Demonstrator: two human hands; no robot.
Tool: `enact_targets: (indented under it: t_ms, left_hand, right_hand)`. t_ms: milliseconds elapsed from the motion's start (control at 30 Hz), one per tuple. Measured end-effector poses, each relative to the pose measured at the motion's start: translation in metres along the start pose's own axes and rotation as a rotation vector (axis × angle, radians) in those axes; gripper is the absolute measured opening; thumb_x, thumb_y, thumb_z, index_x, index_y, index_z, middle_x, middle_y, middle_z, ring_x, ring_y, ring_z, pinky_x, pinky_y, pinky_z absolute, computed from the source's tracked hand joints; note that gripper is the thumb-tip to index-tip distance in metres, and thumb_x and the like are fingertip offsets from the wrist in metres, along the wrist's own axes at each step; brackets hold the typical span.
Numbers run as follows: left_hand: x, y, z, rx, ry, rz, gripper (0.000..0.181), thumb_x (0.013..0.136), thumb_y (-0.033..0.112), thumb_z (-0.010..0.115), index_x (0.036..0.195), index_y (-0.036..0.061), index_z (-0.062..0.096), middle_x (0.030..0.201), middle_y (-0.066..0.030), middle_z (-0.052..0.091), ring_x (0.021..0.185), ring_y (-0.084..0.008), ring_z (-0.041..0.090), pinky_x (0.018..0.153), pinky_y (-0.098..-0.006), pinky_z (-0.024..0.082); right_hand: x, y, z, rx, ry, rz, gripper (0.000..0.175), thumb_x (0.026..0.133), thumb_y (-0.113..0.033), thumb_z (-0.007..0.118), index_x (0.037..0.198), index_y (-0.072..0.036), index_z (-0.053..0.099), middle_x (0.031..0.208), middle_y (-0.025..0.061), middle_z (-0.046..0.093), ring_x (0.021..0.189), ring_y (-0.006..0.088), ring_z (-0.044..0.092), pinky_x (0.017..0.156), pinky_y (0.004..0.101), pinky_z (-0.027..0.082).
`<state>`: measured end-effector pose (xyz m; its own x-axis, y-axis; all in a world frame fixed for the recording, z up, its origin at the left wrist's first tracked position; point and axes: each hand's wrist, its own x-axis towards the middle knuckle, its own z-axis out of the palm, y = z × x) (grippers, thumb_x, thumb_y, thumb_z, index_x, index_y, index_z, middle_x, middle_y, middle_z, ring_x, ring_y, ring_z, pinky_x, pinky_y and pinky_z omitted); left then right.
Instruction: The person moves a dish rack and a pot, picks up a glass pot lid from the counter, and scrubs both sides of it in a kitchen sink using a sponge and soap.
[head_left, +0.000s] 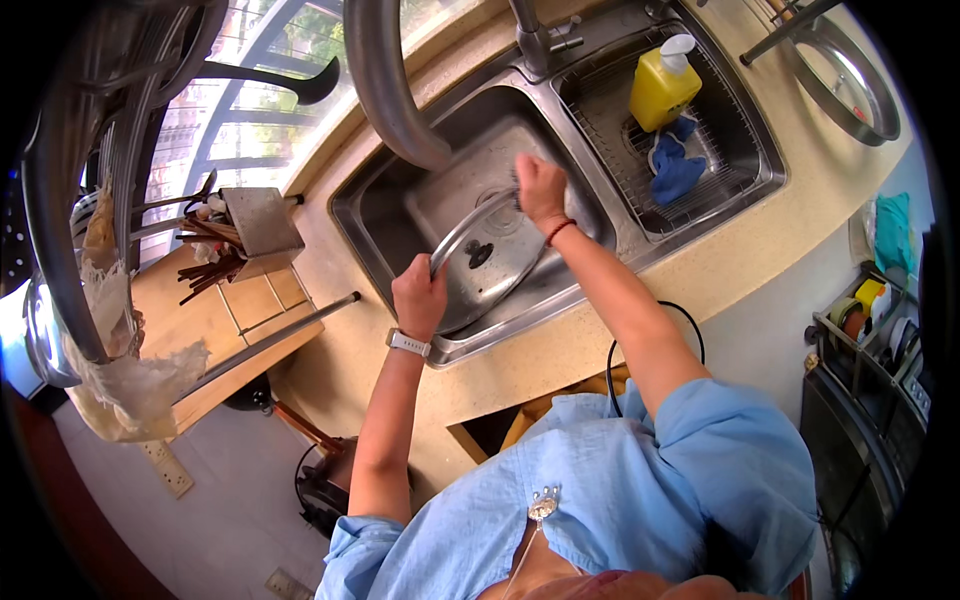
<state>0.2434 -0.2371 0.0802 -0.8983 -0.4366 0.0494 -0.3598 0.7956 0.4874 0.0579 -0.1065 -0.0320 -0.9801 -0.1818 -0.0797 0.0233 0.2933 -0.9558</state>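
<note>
A glass pot lid (499, 274) with a metal rim and a dark knob is tilted in the left basin of a steel sink (622, 247). My left hand (418, 296), with a pale watch at the wrist, grips the lid's rim on its left side. Closed at the rim's far right side is my right hand (541, 187), slightly blurred, a red bracelet at its wrist. Dark bristly edges of a scrubber (516, 191) show beside its fingers; the rest is hidden in the hand. Behind the lid lies the basin's round drain, partly covered.
A thick curved metal pipe (390, 90) hangs over the left basin, near a faucet (532, 37). In the right basin, a wire rack holds a yellow pump bottle (664, 86) and a blue cloth (675, 169). A chopstick holder (262, 229) stands left; a round metal-rimmed lid (874, 112) sits right.
</note>
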Motion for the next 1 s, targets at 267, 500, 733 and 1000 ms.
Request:
enact_targets:
  t_ms: [267,500,733,1000]
  left_hand:
    - [0.010,0.006,0.004,0.107,-0.085,0.051,0.019,0.083,0.016,0.068,0.080,0.0042,0.054,0.064,-0.0180,0.058,0.060,-0.0380,0.059,0.051,-0.0437,0.045]
    - [0.011,0.006,-0.001,0.081,-0.059,0.071,0.018,0.082,0.015,0.068,0.079,0.0043,0.055,0.064,-0.0176,0.058,0.060,-0.0380,0.059,0.051,-0.0439,0.045]
    - [0.023,0.013,0.002,0.126,-0.132,0.081,0.019,0.081,0.014,0.069,0.078,0.0040,0.053,0.065,-0.0178,0.058,0.062,-0.0386,0.059,0.052,-0.0439,0.046]
    - [0.032,0.017,0.002,0.174,-0.165,0.059,0.019,0.082,0.015,0.068,0.077,0.0037,0.052,0.068,-0.0190,0.060,0.064,-0.0386,0.060,0.053,-0.0442,0.046]
  right_hand:
    - [-0.031,-0.065,0.010,-0.041,-0.148,-0.428,0.033,0.087,-0.027,0.054,0.060,-0.009,0.057,0.059,0.0160,0.057,0.058,0.0362,0.058,0.054,0.0455,0.044]
    - [-0.007,-0.017,0.003,0.034,0.004,-0.043,0.037,0.087,-0.032,0.051,0.065,-0.006,0.063,0.062,0.0184,0.059,0.059,0.0393,0.058,0.054,0.0455,0.045]
    - [-0.027,-0.057,0.009,-0.002,-0.096,-0.436,0.033,0.087,-0.030,0.053,0.061,-0.012,0.063,0.060,0.0162,0.058,0.054,0.0349,0.058,0.052,0.0443,0.045]
    - [-0.005,-0.029,0.002,0.043,-0.110,-0.031,0.037,0.088,-0.031,0.051,0.061,-0.007,0.061,0.059,0.0178,0.057,0.057,0.0361,0.058,0.052,0.0450,0.043]
